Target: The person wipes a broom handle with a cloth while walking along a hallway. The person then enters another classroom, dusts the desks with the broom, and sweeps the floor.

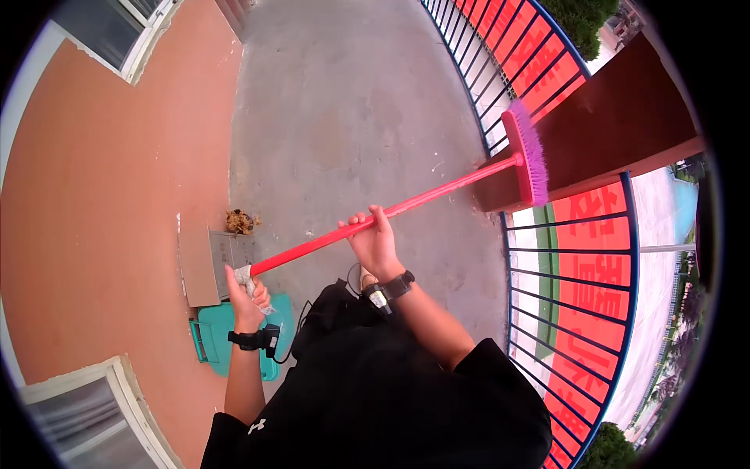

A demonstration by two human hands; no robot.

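Both hands were closed around the broom (437, 192), one at the end of its red handle and one farther up. The left hand (248, 303) gripped the end, where a whitish cloth wrap (244, 275) was wound on, with its fingers curled in and its thumb laid along the wrap. The right hand (375, 244) pinched the handle between thumb and fingers, palm turned up. From there the handle slanted across the walkway to the broom head (517, 148), which showed in front of a dark red pillar (617, 117), its purple bristles (536, 156) turned towards the railing (635, 258). The head looked raised off the floor (328, 109); whether it touched the pillar could not be told. By the wall (117, 172), near the left hand, stood a cardboard box (201, 262) and a green plastic container (226, 336), with a brown, leafy-looking clump (241, 222) on the floor just beyond the box. As for progress, the broom was already in hand with a settled hold, but no brushing seemed under way, judging by the lifted bristles. The clump lay uncollected, well apart from the broom head, and how much of the floor had been swept could not be judged. Outward past the bars hung a red banner (590, 266).
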